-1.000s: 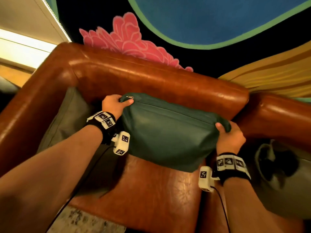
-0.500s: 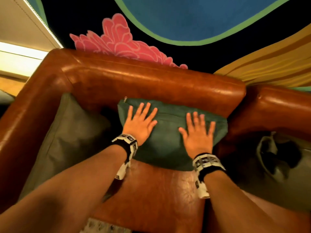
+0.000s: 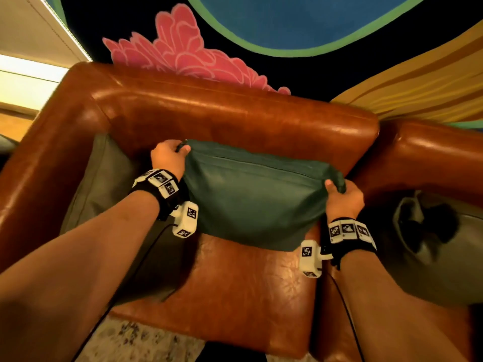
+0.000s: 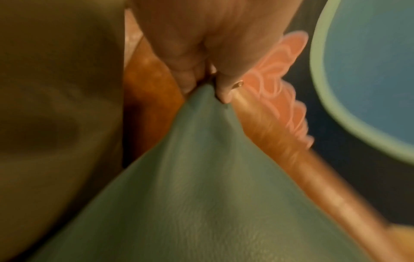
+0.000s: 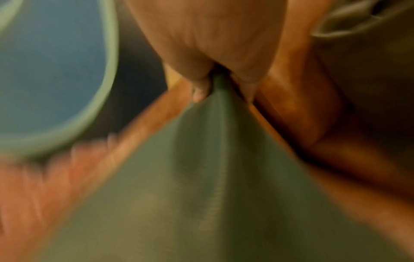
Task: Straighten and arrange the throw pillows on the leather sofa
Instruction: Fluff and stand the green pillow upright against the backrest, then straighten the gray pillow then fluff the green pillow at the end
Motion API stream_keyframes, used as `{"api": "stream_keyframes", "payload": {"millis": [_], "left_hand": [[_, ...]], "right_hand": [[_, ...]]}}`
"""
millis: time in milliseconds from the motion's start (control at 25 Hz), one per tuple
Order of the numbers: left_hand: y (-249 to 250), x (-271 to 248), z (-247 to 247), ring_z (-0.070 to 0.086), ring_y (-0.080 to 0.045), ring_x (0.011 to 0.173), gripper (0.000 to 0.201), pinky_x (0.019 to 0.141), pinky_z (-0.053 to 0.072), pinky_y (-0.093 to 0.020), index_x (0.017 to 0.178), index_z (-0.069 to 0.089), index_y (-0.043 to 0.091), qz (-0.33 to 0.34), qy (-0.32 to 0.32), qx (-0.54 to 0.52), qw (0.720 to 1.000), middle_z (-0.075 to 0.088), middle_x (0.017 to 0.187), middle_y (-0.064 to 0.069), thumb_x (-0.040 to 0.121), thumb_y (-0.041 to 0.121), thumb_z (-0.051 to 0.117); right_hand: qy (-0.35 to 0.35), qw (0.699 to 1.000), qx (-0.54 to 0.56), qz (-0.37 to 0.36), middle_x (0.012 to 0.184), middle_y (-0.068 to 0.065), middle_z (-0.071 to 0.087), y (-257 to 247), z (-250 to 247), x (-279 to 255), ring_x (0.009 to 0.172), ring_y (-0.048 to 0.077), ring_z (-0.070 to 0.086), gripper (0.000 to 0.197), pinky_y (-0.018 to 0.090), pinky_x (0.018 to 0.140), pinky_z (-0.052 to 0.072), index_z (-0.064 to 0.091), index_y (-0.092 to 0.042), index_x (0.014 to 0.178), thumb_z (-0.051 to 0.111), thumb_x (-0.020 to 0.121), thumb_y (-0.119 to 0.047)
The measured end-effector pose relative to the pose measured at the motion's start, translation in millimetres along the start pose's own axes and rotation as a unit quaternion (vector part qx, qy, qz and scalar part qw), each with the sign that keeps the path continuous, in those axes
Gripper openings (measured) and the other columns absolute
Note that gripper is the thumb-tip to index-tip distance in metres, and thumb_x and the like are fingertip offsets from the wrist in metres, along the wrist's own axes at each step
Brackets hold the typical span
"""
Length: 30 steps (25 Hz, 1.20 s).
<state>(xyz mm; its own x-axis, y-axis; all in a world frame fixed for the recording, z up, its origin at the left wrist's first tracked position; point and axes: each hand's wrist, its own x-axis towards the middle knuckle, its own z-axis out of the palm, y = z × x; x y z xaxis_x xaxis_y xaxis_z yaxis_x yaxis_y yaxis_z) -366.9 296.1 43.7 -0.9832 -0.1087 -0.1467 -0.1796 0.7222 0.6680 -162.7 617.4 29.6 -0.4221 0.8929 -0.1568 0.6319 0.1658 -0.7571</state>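
Note:
A dark green leather pillow (image 3: 256, 197) leans against the backrest of the brown leather sofa (image 3: 235, 118). My left hand (image 3: 171, 155) pinches its upper left corner, by the zip pull. My right hand (image 3: 339, 193) pinches the upper right corner. The left wrist view shows the green pillow (image 4: 201, 177) drawn to a point between thumb and fingers of my left hand (image 4: 205, 85). In the blurred right wrist view the green pillow (image 5: 212, 177) is pinched the same way by my right hand (image 5: 220, 88).
An olive-grey pillow (image 3: 104, 186) stands in the sofa's left corner against the armrest (image 3: 39, 173). Another grey pillow with a dark pattern (image 3: 431, 236) lies on the seat to the right. The seat cushion (image 3: 235, 291) lies in front; a patterned wall rises behind.
Half a second ago both hands lay flat on the green pillow's face. Now each has moved outward and pinches an upper corner, and the pillow stands taller.

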Motion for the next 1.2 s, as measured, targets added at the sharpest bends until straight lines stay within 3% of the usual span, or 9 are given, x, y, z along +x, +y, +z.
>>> {"api": "stream_keyframes", "payload": {"millis": [160,360,480,680,760,880,960,1080,1200], "left_hand": [[-8.8,6.3,-6.4,0.065,-0.028,0.114,0.047,0.102,0.05,-0.039,0.124,0.065,0.006,-0.03,-0.052,-0.04,0.997,0.068,0.123,-0.015,0.086,0.034,0.07],[-32.4,16.2,-10.2,0.071,-0.031,0.094,0.073,0.084,0.058,-0.051,0.107,0.07,0.006,-0.063,-0.132,-0.06,0.987,0.074,0.102,-0.013,0.065,0.065,0.072],[-22.0,3.7,-11.3,0.072,-0.036,0.088,0.05,0.084,0.058,-0.051,0.094,0.074,0.006,-0.064,-0.113,-0.033,0.991,0.075,0.092,-0.018,0.07,0.05,0.075],[3.3,-22.4,-15.4,0.043,-0.038,0.137,0.065,0.113,0.035,-0.046,0.144,0.043,0.002,-0.017,-0.072,0.053,0.996,0.046,0.147,-0.022,0.093,0.039,0.06],[24.7,-40.5,-9.6,0.022,-0.035,0.149,0.064,0.119,0.02,-0.049,0.151,0.031,0.005,0.118,-0.068,0.071,0.988,0.028,0.159,-0.017,0.098,0.033,0.054],[59.7,-91.0,32.4,0.013,-0.03,0.152,0.057,0.119,0.015,-0.055,0.153,0.027,0.018,0.428,-0.143,0.229,0.862,0.021,0.163,-0.006,0.101,0.038,0.039],[67.6,-117.3,62.5,0.001,-0.024,0.153,0.066,0.12,0.008,-0.056,0.156,0.01,0.028,0.453,-0.235,0.343,0.789,0.006,0.166,0.002,0.098,0.057,0.02],[89.6,-131.3,92.0,0.001,-0.023,0.153,0.068,0.119,-0.001,-0.057,0.155,0.019,0.026,0.295,-0.307,0.359,0.831,0.011,0.165,0.003,0.097,0.062,0.02],[132.8,-153.7,115.0,0.022,-0.026,0.15,0.051,0.121,0.012,-0.05,0.145,0.044,0.016,0.36,-0.217,0.277,0.864,0.033,0.158,-0.007,0.103,0.042,0.031]], "right_hand": [[-0.012,1.0,0.02,0.011,0.097,0.012,0.071,2.1,1.4,0.9,0.086,0.023,0.061,0.026,0.025,0.076,0.043,0.069,-0.011,0.108,0.066,0.09,-0.029],[-0.03,0.991,0.128,0.035,0.102,0.006,0.073,8.2,0.1,-4.7,0.098,0.023,0.068,0.034,0.038,0.092,0.054,0.069,-0.015,0.111,0.069,0.084,-0.036],[-0.03,0.992,0.121,0.036,0.103,0.012,0.072,10.8,-0.1,-15.4,0.097,0.026,0.066,0.029,0.028,0.082,0.048,0.068,-0.009,0.111,0.067,0.089,-0.028],[-0.09,0.987,0.117,0.058,0.128,0.012,0.064,7.8,-20.8,-20.8,0.116,0.025,0.061,0.052,0.022,0.087,0.041,0.051,-0.014,0.138,0.065,0.091,-0.031],[-0.058,0.996,0.059,0.032,0.146,0.014,0.049,6.4,-36.7,-24.4,0.133,0.029,0.049,0.063,0.029,0.104,0.037,0.035,-0.016,0.15,0.06,0.093,-0.032],[-0.041,0.966,-0.194,-0.164,0.162,0.01,0.021,4.6,-40.0,-37.0,0.148,0.034,0.023,0.062,0.045,0.117,0.025,0.025,-0.022,0.153,0.049,0.096,-0.029],[-0.153,0.896,-0.332,-0.253,0.165,-0.001,0.002,3.0,-31.8,-43.5,0.151,0.035,0.004,0.061,0.052,0.12,0.018,0.021,-0.031,0.153,0.045,0.097,-0.035],[-0.213,0.914,-0.264,-0.222,0.165,0.0,0.005,13.3,-55.7,-25.8,0.151,0.035,0.006,0.061,0.047,0.122,0.016,0.023,-0.032,0.153,0.047,0.097,-0.027],[-0.142,0.967,-0.159,-0.139,0.161,0.011,0.024,43.7,-116.0,10.8,0.148,0.033,0.021,0.057,0.04,0.122,0.021,0.038,-0.025,0.149,0.049,0.094,-0.016]]}}
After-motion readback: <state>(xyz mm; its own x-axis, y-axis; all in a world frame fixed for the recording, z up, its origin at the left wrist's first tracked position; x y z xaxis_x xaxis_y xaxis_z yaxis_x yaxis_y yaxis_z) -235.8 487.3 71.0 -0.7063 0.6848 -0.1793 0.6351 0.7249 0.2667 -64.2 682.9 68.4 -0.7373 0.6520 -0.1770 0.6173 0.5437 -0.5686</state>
